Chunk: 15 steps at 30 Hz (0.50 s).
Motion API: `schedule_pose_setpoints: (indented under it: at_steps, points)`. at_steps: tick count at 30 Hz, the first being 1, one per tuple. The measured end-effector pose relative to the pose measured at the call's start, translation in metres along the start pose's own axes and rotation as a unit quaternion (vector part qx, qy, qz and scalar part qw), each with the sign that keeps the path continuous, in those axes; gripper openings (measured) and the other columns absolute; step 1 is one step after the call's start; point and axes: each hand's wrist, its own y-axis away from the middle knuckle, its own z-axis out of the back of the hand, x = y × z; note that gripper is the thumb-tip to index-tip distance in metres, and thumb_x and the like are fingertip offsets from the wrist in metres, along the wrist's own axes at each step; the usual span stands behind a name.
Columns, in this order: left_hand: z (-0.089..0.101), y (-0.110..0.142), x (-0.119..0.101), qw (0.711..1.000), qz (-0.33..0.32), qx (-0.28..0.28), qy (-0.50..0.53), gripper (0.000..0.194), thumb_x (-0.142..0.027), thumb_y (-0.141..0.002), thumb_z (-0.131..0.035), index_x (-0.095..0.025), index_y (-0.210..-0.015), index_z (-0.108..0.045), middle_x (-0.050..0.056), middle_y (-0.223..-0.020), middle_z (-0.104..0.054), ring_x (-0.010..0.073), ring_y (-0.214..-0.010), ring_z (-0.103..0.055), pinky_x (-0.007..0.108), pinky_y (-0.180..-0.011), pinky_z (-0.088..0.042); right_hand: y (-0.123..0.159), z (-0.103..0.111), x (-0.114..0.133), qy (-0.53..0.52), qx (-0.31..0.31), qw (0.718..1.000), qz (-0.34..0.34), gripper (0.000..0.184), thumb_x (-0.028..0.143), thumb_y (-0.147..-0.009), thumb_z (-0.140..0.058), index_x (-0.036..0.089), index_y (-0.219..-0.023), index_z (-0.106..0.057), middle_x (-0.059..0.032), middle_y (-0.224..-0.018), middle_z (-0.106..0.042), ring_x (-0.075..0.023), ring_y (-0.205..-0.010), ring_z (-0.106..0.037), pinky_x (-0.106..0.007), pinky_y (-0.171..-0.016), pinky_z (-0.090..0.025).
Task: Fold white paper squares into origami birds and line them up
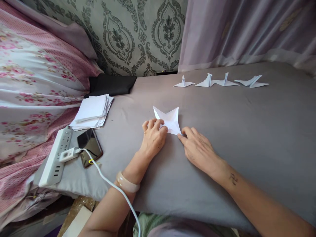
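Note:
A creased white sheet of paper [170,121] lies on the grey cloth in front of me, its far edge dipping in a notch between two raised points. My left hand [154,133] is closed with curled fingers over the paper's near left part, hiding that corner. At the near right corner, my right hand [197,144] pinches the paper's tip between thumb and forefinger. Further back stand several folded paper cranes in a row, among them a small crane [183,83] at the left end and a wide-winged crane [252,81] at the right.
Left of my hands are a stack of white paper [91,110], a black flat case [111,84], a phone [90,144] and a power strip [55,158]. A white cable [111,182] runs from its plug across my left forearm. A curtain [242,33] hangs behind.

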Motion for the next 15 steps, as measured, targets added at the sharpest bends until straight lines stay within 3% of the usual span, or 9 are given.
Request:
schedule_pose_setpoints:
  at_steps: [4,8,12,15]
  points:
    - [0.002,0.002,0.002,1.0,0.013,0.017,0.017,0.019,-0.024,-0.094,-0.05,-0.021,-0.085,-0.067,0.006,-0.112,-0.065,0.0254,-0.105,-0.047,0.042,-0.087,-0.031,0.001,0.003,-0.008,-0.003,0.004,1.0,-0.014,0.033,0.004,-0.087,-0.042,0.018,-0.096,-0.071,-0.0091,-0.103,-0.063,-0.0223,-0.093,-0.055,-0.035,-0.07,-0.04]
    - [0.004,0.003,0.004,0.998,0.036,0.029,0.04,0.018,-0.026,-0.094,-0.052,-0.022,-0.088,-0.068,0.007,-0.111,-0.065,0.0256,-0.103,-0.046,0.04,-0.08,-0.033,-0.002,0.01,-0.03,-0.096,0.026,0.992,-0.078,0.031,0.009,-0.085,-0.045,0.023,-0.088,-0.072,-0.0032,-0.105,-0.067,-0.0203,-0.095,-0.06,-0.032,-0.07,-0.043]
    - [0.005,0.004,0.005,0.997,0.044,0.033,0.05,0.017,-0.026,-0.093,-0.052,-0.022,-0.09,-0.069,0.008,-0.111,-0.065,0.0262,-0.102,-0.046,0.04,-0.079,-0.034,-0.007,0.017,-0.049,-0.153,0.028,0.972,-0.177,0.032,0.012,-0.083,-0.044,0.024,-0.095,-0.071,-0.0005,-0.108,-0.07,-0.021,-0.094,-0.064,-0.035,-0.077,-0.046]
    - [0.005,0.004,0.006,0.996,0.045,0.038,0.065,0.018,-0.025,-0.093,-0.052,-0.022,-0.09,-0.069,0.008,-0.111,-0.065,0.0266,-0.102,-0.046,0.04,-0.079,-0.034,-0.011,0.014,-0.051,-0.174,0.02,0.966,-0.191,0.031,0.014,-0.085,-0.043,0.024,-0.099,-0.07,-0.0018,-0.104,-0.071,-0.0214,-0.09,-0.064,-0.036,-0.077,-0.048]
